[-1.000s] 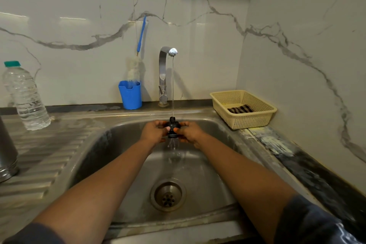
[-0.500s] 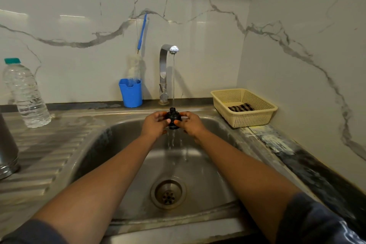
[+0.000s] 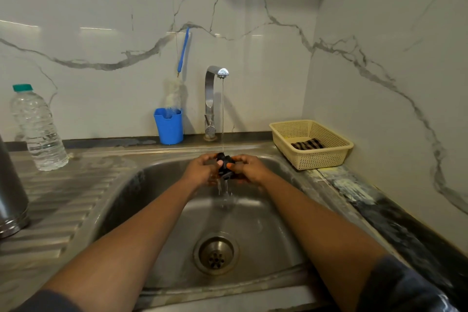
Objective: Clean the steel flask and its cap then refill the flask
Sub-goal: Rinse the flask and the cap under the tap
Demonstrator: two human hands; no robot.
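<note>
Cap under the running tap

Left hand (image 3: pixel 201 168) and right hand (image 3: pixel 249 167) both have their fingers curled round the black cap (image 3: pixel 225 163), pinched between them. The tap (image 3: pixel 211 99) stream lands right on it. The steel flask (image 3: pixel 10 185) stands way off left of the left hand.

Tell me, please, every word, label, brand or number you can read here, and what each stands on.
None can be read.
The plastic water bottle has no legible label; a faint dark mark on it is too blurred to read.
The black cap, tap, blue cup and yellow basket show no text.
</note>
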